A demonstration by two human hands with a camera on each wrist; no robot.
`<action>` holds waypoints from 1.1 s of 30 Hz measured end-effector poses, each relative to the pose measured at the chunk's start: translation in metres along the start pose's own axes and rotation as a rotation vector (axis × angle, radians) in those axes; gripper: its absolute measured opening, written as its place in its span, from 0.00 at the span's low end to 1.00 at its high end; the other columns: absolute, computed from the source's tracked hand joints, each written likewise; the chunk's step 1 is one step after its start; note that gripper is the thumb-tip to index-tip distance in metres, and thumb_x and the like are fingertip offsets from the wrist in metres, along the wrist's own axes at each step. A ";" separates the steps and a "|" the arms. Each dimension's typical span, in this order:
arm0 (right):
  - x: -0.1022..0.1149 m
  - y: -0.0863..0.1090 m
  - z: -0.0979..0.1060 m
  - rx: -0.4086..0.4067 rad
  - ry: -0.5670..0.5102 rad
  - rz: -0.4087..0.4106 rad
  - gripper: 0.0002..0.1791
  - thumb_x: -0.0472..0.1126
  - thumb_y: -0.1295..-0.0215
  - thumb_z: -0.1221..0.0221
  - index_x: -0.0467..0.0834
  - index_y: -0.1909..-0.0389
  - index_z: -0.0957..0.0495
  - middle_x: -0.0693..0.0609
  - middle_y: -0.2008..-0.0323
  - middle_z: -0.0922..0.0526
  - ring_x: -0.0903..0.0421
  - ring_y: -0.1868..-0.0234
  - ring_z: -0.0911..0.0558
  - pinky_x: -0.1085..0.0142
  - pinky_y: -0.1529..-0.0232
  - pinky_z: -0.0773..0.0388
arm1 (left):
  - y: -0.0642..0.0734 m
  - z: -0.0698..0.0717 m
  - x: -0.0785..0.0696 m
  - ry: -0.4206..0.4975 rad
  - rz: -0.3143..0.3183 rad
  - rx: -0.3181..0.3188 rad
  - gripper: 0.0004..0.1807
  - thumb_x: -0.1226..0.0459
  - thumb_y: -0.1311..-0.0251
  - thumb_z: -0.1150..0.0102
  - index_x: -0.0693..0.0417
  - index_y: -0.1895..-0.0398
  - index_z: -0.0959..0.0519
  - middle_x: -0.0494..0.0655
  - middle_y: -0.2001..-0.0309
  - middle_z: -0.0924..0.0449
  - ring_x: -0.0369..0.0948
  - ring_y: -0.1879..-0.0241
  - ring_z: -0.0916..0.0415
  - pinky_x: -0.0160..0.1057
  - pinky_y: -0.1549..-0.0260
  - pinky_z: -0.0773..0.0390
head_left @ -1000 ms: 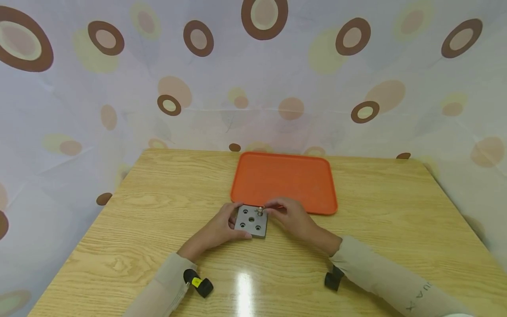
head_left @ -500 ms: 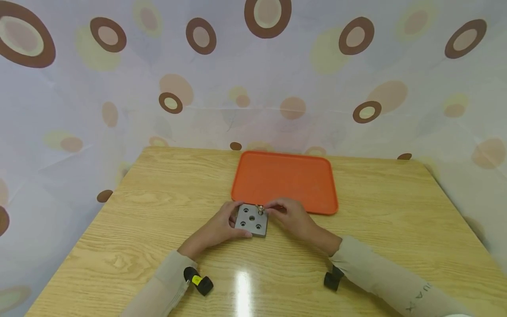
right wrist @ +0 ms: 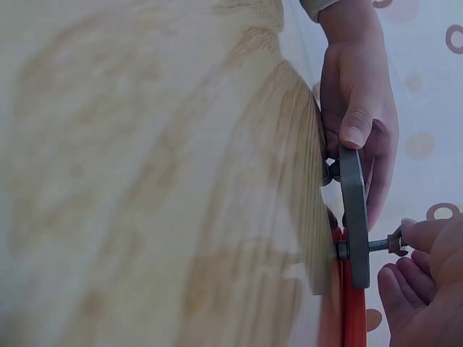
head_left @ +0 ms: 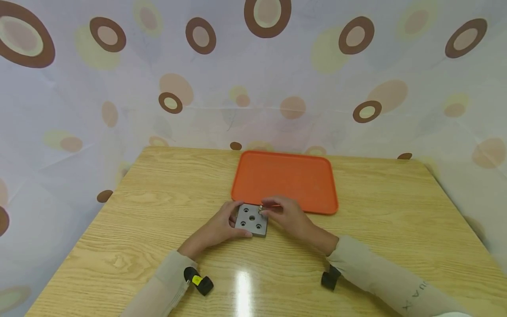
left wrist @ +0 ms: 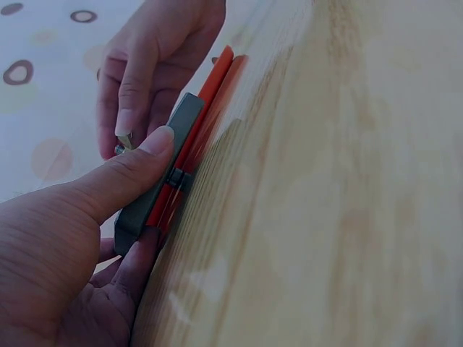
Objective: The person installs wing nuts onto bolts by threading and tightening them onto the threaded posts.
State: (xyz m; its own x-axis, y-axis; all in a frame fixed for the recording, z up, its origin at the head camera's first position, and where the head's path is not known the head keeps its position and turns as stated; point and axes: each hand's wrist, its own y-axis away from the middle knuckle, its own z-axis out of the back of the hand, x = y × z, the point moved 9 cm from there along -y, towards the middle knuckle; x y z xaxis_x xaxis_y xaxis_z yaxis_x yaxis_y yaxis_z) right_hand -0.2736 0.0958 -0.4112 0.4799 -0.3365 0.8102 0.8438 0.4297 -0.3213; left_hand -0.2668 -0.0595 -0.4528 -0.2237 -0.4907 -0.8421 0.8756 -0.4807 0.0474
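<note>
A square grey metal plate (head_left: 251, 228) with several holes stands on short dark feet, seen edge-on in both wrist views. My left hand (head_left: 214, 228) grips its left side, with the thumb along the near edge and the fingers at the far edge. At the plate's far right corner, a threaded bolt (right wrist: 378, 246) rises from the top face. It bears a small winged metal piece, apparently a wing nut (right wrist: 396, 242). My right hand (head_left: 292, 220) pinches this wing nut between thumb and index finger, which partly cover it in the head view.
An orange tray (head_left: 285, 178) lies just behind the plate on the wooden table (head_left: 174, 185). A patterned cloth (head_left: 222, 123) hangs behind the table and at both sides. Black wrist cameras sit on both forearms.
The right hand has shifted slightly left, and its fingertips now cover more of the wing nut. The left hand keeps its grip, and the plate stays in place.
</note>
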 end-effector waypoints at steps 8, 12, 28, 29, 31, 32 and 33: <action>-0.001 -0.002 -0.002 0.019 0.000 -0.038 0.19 0.35 0.42 0.38 0.34 0.49 0.25 0.43 0.53 0.21 0.54 0.52 0.21 0.68 0.54 0.26 | -0.001 0.000 -0.002 -0.009 -0.015 0.000 0.50 0.49 0.55 0.29 0.50 0.31 0.45 0.45 0.48 0.40 0.40 0.59 0.33 0.36 0.61 0.28; -0.002 -0.002 -0.002 0.022 0.002 -0.045 0.19 0.36 0.42 0.37 0.35 0.50 0.24 0.45 0.53 0.21 0.55 0.53 0.21 0.68 0.55 0.26 | 0.000 0.000 -0.003 -0.010 -0.015 -0.001 0.50 0.49 0.55 0.29 0.50 0.30 0.45 0.45 0.47 0.40 0.40 0.59 0.34 0.36 0.60 0.28; -0.005 0.002 0.006 -0.010 0.031 -0.070 0.13 0.35 0.41 0.39 0.38 0.54 0.21 0.54 0.58 0.19 0.60 0.55 0.21 0.68 0.54 0.26 | -0.001 -0.001 0.000 -0.003 -0.026 0.004 0.51 0.48 0.56 0.29 0.47 0.30 0.46 0.45 0.48 0.40 0.40 0.58 0.33 0.37 0.61 0.27; -0.005 0.003 0.006 -0.014 0.034 -0.070 0.13 0.35 0.40 0.39 0.38 0.55 0.21 0.54 0.58 0.19 0.60 0.56 0.21 0.69 0.55 0.26 | -0.001 -0.001 0.000 -0.003 -0.027 0.004 0.51 0.48 0.56 0.29 0.47 0.30 0.46 0.45 0.48 0.40 0.40 0.59 0.33 0.37 0.61 0.27; -0.005 0.003 0.007 -0.019 0.042 -0.068 0.11 0.35 0.40 0.39 0.39 0.56 0.20 0.55 0.59 0.18 0.60 0.56 0.21 0.69 0.56 0.25 | -0.001 -0.001 0.000 -0.002 -0.025 0.003 0.51 0.48 0.56 0.29 0.47 0.30 0.46 0.45 0.49 0.39 0.40 0.59 0.33 0.37 0.61 0.27; -0.004 0.003 0.008 -0.022 0.043 -0.065 0.11 0.35 0.40 0.39 0.40 0.57 0.20 0.55 0.60 0.18 0.60 0.56 0.21 0.69 0.56 0.25 | -0.001 -0.001 0.000 -0.002 -0.024 0.003 0.51 0.48 0.56 0.29 0.48 0.30 0.46 0.45 0.49 0.39 0.40 0.59 0.33 0.37 0.61 0.27; -0.004 0.003 0.008 -0.025 0.045 -0.065 0.10 0.35 0.40 0.39 0.40 0.57 0.19 0.55 0.60 0.18 0.60 0.57 0.21 0.69 0.56 0.25 | -0.001 -0.001 0.001 -0.004 -0.022 0.003 0.51 0.48 0.56 0.29 0.48 0.30 0.46 0.45 0.49 0.39 0.40 0.59 0.33 0.37 0.61 0.27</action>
State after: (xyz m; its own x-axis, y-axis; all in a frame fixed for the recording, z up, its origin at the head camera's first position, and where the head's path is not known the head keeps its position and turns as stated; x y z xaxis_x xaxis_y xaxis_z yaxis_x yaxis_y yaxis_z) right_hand -0.2752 0.1056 -0.4117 0.4339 -0.4009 0.8069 0.8789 0.3851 -0.2813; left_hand -0.2671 -0.0587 -0.4539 -0.2444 -0.4833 -0.8407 0.8694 -0.4932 0.0308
